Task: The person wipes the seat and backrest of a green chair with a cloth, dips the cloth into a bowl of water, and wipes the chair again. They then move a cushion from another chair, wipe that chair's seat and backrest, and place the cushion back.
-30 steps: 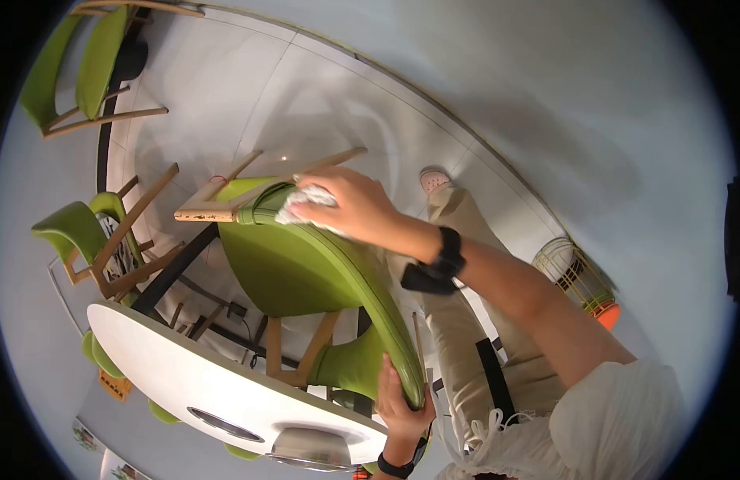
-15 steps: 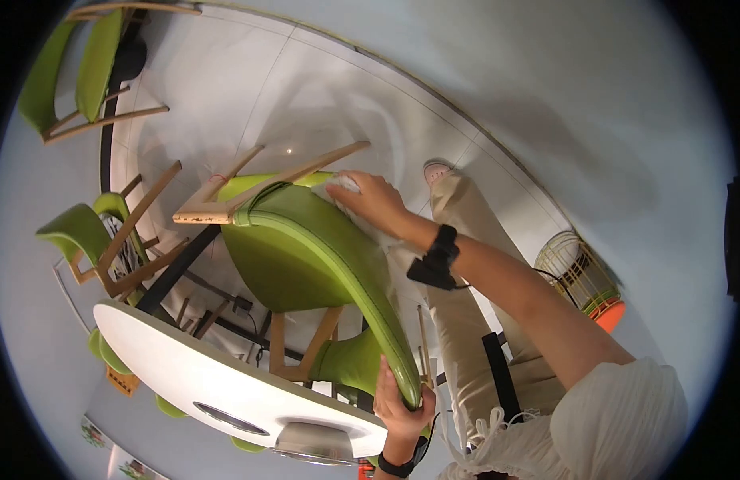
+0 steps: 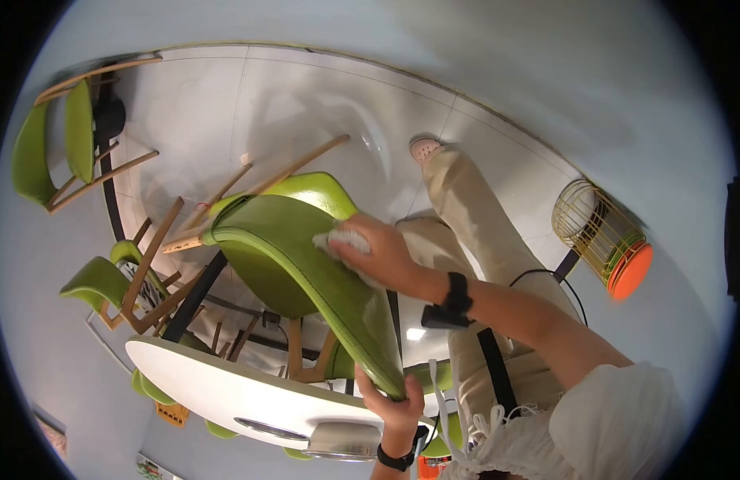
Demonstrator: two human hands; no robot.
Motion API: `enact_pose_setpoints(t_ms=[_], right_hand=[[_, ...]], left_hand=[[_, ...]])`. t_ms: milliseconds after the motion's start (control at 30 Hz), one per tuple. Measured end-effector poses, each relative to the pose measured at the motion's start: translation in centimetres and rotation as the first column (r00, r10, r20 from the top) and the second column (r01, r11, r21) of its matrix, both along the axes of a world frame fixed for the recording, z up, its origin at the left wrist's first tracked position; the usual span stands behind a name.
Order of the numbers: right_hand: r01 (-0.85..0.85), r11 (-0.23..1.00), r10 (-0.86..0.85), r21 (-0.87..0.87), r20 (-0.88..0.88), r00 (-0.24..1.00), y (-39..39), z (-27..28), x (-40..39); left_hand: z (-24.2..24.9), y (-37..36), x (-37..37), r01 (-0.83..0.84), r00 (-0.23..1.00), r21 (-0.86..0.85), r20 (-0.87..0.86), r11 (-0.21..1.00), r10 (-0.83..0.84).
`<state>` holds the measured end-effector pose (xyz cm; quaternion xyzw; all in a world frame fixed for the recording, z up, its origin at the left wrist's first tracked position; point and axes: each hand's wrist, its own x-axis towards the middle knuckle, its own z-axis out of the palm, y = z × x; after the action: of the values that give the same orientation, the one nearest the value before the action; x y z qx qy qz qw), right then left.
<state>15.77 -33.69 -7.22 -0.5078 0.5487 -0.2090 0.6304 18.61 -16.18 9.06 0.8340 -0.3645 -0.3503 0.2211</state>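
A green chair point(image 3: 282, 232) with wooden legs is tilted beside the white table. My left hand point(image 3: 394, 404) grips the lower end of its curved green edge, thumb on one side and fingers on the other. Pressed against the green surface higher up, my right hand point(image 3: 374, 252) holds a crumpled white cloth point(image 3: 346, 238), partly hidden under the fingers. Both wrists wear black bands.
The white table point(image 3: 218, 384) bears a metal bowl point(image 3: 346, 438) and a round metal inset. More green chairs point(image 3: 98, 284) stand at the left. A wire basket point(image 3: 582, 212) with an orange base is by the wall at right; my legs point(image 3: 482, 216) are beside the chair.
My right hand and the cloth have moved down from the chair's upper edge onto its green surface. My left hand keeps its grip. The whole view has shifted a little.
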Motion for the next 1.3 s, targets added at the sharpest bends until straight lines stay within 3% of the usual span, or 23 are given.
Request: enact_pose_setpoints(t_ms=[100, 233, 333, 500, 600, 667, 800, 933, 1033, 1133, 1300], right_hand=[[0.062, 0.986, -0.044, 0.157, -0.118, 0.992, 2.2, -6.1, 0.6], [0.145, 0.912, -0.102, 0.384, -0.130, 0.986, 4.4, -7.8, -0.2], [0.205, 0.953, -0.136, 0.222, -0.292, 0.947, 6.2, -6.2, -0.4], [0.197, 0.959, -0.192, 0.202, -0.045, 0.980, 6.2, 3.6, -2.6], [0.222, 0.972, -0.231, 0.076, 0.149, 0.961, 6.8, 10.0, -3.7], [0.261, 0.957, -0.232, -0.130, 0.201, 0.952, 7.9, 11.4, -4.5], [0.260, 0.927, -0.146, -0.271, 0.377, 0.914, 11.4, 10.8, -6.5], [0.349, 0.899, -0.282, -0.265, 0.260, 0.923, 16.6, 4.8, -5.4], [0.451, 0.888, -0.448, -0.088, 0.057, 0.892, 18.8, -0.3, -3.4], [0.482, 0.809, -0.477, 0.335, -0.103, 0.873, 19.4, -4.6, -2.4], [0.527, 0.760, -0.491, 0.381, -0.195, 0.849, 20.8, -4.9, -2.1]], left_hand=[[0.2, 0.3, 0.0, -0.007, 0.998, 0.028, 0.056, 1.000, 0.005], [0.2, 0.1, -0.2, -0.023, 0.995, 0.040, 0.101, 0.999, 0.019], [0.3, -0.9, -0.5, -0.033, 0.998, 0.034, 0.061, 0.999, 0.031], [0.0, -1.9, -0.8, -0.048, 0.998, -0.077, 0.022, 0.996, 0.050], [-0.5, -2.0, -0.7, -0.068, 0.997, -0.171, -0.036, 0.983, 0.063], [-0.4, -2.2, -0.9, -0.075, 0.995, -0.215, -0.076, 0.974, 0.060], [-0.7, -2.0, -0.8, -0.054, 0.994, -0.226, -0.110, 0.973, 0.029], [-1.6, -1.5, -1.2, -0.093, 0.991, -0.260, -0.118, 0.961, 0.064], [-1.8, -1.3, -1.3, -0.099, 0.993, -0.254, -0.081, 0.962, 0.081], [-1.8, -1.1, -1.2, -0.098, 0.995, -0.237, -0.045, 0.966, 0.090], [-2.0, -1.0, -1.3, -0.130, 0.991, -0.296, -0.078, 0.946, 0.112]])
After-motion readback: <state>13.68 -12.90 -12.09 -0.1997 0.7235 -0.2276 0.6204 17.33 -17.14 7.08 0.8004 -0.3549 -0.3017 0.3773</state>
